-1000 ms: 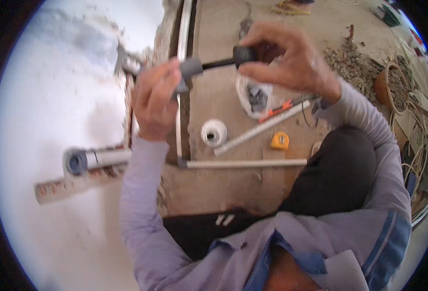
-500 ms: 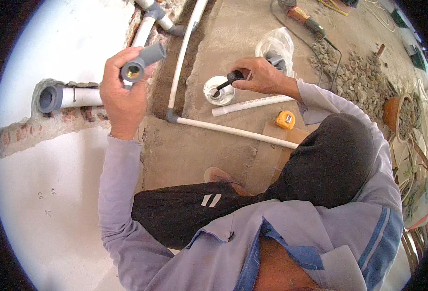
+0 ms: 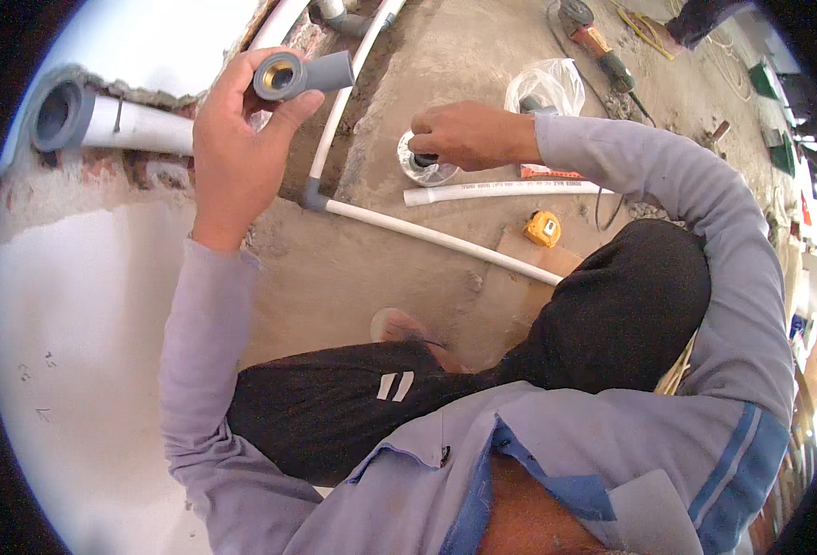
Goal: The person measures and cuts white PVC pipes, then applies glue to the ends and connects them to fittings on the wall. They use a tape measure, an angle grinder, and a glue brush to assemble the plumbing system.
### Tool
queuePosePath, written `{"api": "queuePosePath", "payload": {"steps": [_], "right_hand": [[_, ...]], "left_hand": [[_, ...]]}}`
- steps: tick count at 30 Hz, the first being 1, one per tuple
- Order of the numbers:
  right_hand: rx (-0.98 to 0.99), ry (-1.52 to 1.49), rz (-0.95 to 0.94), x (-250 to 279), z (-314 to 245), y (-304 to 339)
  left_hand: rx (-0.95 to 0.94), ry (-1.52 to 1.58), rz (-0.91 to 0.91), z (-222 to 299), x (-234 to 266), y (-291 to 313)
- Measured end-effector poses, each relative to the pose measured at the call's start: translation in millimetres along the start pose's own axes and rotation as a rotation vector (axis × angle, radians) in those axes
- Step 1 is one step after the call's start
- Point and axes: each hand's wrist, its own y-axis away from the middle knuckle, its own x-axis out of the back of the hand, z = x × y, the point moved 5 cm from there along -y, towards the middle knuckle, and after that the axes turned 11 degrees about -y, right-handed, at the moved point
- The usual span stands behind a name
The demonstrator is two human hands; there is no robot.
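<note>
My left hand is raised near the wall, its thumb and fingers closed round a grey pipe elbow. A brass threaded insert shows in the elbow's open end, and its other arm points right. Lower and to the right, my right hand grips the black cap of a small white can. The cap sits at the can's mouth; whether it touches the rim is hidden by my fingers. The applicator rod under the cap is out of sight.
A white pipe with a grey corner elbow runs along the floor. Beyond my knee lie a loose white pipe, a yellow tape measure and a clear plastic bag. An angle grinder lies farther off. A wide pipe lies in the wall channel.
My right hand has lowered the cap and its rod from above the can down to its mouth. In my left hand the elbow has turned and risen.
</note>
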Motion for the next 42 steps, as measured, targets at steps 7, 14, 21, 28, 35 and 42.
{"api": "queuePosePath", "payload": {"steps": [7,14,21,28,35,42], "right_hand": [[0.045,0.009,-0.068,-33.6,8.2,-28.3],[-0.051,0.065,-0.010,-66.2,40.2,-41.7],[-0.196,0.025,0.336,-10.8,37.1,20.8],[-0.597,-0.763,0.869,66.2,13.9,193.8],[-0.707,-0.755,1.187,7.1,0.8,315.7],[-0.950,-0.669,1.174,-33.1,13.4,338.7]], "left_hand": [[0.103,0.267,-0.009,-28.4,4.4,8.3],[0.274,0.207,-0.146,-21.0,-2.6,-7.7],[0.586,1.176,-0.203,-7.6,-72.9,-11.8],[0.742,1.545,-0.641,75.1,-230.9,-6.8],[1.024,1.998,-0.599,186.7,-382.4,55.2],[1.099,1.745,-0.629,199.6,-417.1,93.0]]}}
